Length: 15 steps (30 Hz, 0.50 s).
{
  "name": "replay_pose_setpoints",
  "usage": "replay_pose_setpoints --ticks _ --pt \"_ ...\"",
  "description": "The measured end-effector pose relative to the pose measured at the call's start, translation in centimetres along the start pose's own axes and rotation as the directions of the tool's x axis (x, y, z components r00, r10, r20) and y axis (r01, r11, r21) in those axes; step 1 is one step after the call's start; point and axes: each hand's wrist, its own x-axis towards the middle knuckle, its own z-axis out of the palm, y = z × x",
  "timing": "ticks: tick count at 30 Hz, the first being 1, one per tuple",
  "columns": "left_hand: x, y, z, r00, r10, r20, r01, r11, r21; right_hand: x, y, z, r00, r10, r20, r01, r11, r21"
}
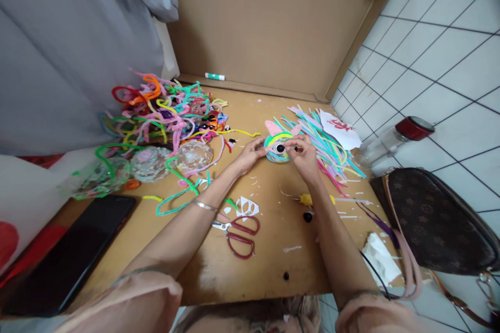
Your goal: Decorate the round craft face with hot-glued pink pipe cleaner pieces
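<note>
A small round pipe-cleaner figure [275, 141], coiled in blue, green and yellow with pink ears and a black eye, sits on the wooden table [219, 265]. My left hand [251, 153] grips its left side. My right hand [303, 156] pinches its right side, fingertips near the eye. Straight pipe cleaners [326, 145] in teal, pink and white lie just behind and right of the figure.
A tangled heap of coloured pipe cleaners [164, 109] lies at left, clear plastic cups [172, 158] before it. Red scissors [238, 231], a yellow-tipped tool [308, 199], paper scraps, a black phone [74, 255], a red-lidded jar [394, 138], a brown bag [437, 218] and a cardboard wall [273, 21] surround them.
</note>
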Motion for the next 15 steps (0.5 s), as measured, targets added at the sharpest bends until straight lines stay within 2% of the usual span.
replay_pose_setpoints --ticks 7,15 --pt "-0.04 0.09 0.01 1.000 -0.021 0.005 0.022 1.000 -0.016 0.12 -0.07 0.08 1.000 -0.001 -0.021 0.001 0.999 -0.032" --pt "-0.09 0.25 0.06 1.000 -0.016 0.007 0.017 0.999 -0.030 0.14 -0.40 0.01 0.994 0.105 -0.036 -0.104 0.994 0.034"
